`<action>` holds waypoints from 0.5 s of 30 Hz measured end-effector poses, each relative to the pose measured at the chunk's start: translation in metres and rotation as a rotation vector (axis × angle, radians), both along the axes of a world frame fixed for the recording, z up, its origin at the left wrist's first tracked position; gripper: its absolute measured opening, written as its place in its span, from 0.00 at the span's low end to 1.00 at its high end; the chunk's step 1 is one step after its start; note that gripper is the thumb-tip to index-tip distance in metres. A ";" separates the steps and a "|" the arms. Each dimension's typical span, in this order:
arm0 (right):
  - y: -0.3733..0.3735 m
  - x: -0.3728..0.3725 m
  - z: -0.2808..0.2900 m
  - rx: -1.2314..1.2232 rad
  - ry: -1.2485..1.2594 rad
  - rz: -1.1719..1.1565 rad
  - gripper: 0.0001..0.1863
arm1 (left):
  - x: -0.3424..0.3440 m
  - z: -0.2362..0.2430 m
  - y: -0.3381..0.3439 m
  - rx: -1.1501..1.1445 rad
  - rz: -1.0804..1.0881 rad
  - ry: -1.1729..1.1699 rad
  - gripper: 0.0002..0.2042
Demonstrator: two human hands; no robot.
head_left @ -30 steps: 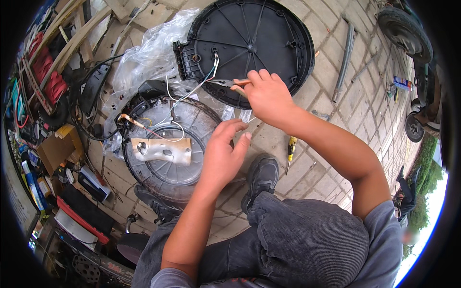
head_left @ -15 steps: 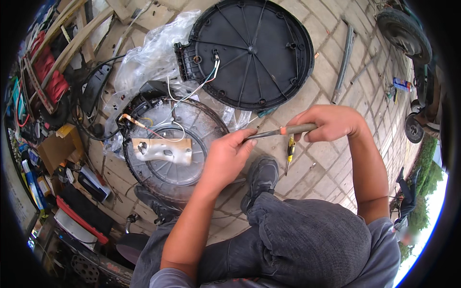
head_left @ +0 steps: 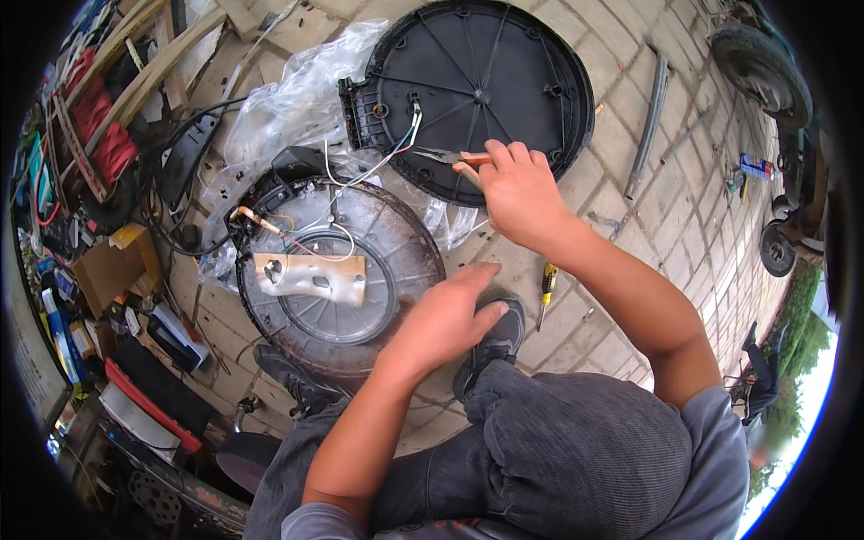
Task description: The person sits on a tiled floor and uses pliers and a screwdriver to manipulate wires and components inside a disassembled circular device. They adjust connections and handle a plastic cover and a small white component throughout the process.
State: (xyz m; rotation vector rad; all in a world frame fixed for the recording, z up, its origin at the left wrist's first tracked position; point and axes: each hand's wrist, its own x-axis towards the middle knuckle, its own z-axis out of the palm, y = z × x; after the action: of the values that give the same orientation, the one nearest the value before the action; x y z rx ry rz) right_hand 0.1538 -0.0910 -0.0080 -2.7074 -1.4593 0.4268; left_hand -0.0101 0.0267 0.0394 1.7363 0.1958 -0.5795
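Head view showed the right hand [head_left: 522,193] wrapped around the handles of a pair of pliers [head_left: 447,157], above the near edge of a round black cover [head_left: 513,108] that lay with its ribbed inside facing up. The tips of the pliers pointed left, just beside thin wires [head_left: 387,161] running from the cover; whether they touched or gripped a wire could not be told. Those wires led down to a round grey metal unit [head_left: 337,326], where a tan and silvery strip [head_left: 315,279] lay across the middle. The left hand [head_left: 450,315] was released, fingers and thumb spread apart, over the unit's right side and near a dark shoe [head_left: 504,337]. Clear plastic sheeting [head_left: 297,103] spread to the left of the cover, partly beneath it. Right of the left hand, a yellow-handled screwdriver [head_left: 548,286] lay on the paving [head_left: 603,324], its shaft toward the person.
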 end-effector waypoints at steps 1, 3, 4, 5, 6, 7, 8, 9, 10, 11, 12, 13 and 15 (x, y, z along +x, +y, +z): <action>0.003 -0.001 -0.004 0.003 -0.017 0.000 0.12 | 0.001 0.002 0.001 0.006 0.009 0.006 0.26; 0.007 -0.003 -0.012 0.010 -0.049 0.006 0.10 | 0.002 0.004 0.003 0.010 0.021 0.015 0.26; 0.007 -0.003 -0.015 0.037 -0.083 0.018 0.10 | 0.003 0.004 0.003 0.008 0.021 0.017 0.26; 0.008 -0.003 -0.019 0.065 -0.117 0.030 0.11 | 0.003 0.004 0.004 0.007 0.019 0.019 0.26; 0.009 -0.003 -0.021 0.094 -0.151 0.041 0.11 | 0.003 0.004 0.004 0.005 0.021 0.014 0.25; 0.010 -0.003 -0.022 0.096 -0.153 0.039 0.11 | 0.003 0.003 0.004 0.002 0.023 0.008 0.25; 0.011 -0.003 -0.022 0.098 -0.156 0.037 0.11 | 0.002 0.003 0.004 0.000 0.025 0.002 0.25; 0.011 -0.003 -0.022 0.099 -0.158 0.034 0.11 | 0.002 0.003 0.004 0.005 0.024 0.001 0.25; 0.012 -0.003 -0.020 0.066 -0.120 0.022 0.10 | 0.002 0.003 0.005 0.009 0.023 -0.001 0.25; 0.014 -0.003 -0.017 0.033 -0.081 0.010 0.11 | 0.002 0.003 0.005 0.014 0.023 -0.002 0.25; 0.015 -0.003 -0.015 -0.001 -0.042 -0.001 0.12 | 0.002 0.002 0.005 0.012 0.026 -0.003 0.25; 0.014 -0.002 -0.014 0.011 -0.047 0.010 0.11 | 0.002 0.002 0.006 0.010 0.028 -0.004 0.25; 0.014 0.001 -0.013 0.035 -0.058 0.031 0.11 | 0.002 0.002 0.006 0.009 0.032 -0.007 0.25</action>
State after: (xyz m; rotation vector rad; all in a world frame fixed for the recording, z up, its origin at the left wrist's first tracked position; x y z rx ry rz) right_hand 0.1545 -0.0772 -0.0208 -2.6954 -1.5100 0.3231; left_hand -0.0085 0.0326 0.0412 1.7402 0.2213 -0.5496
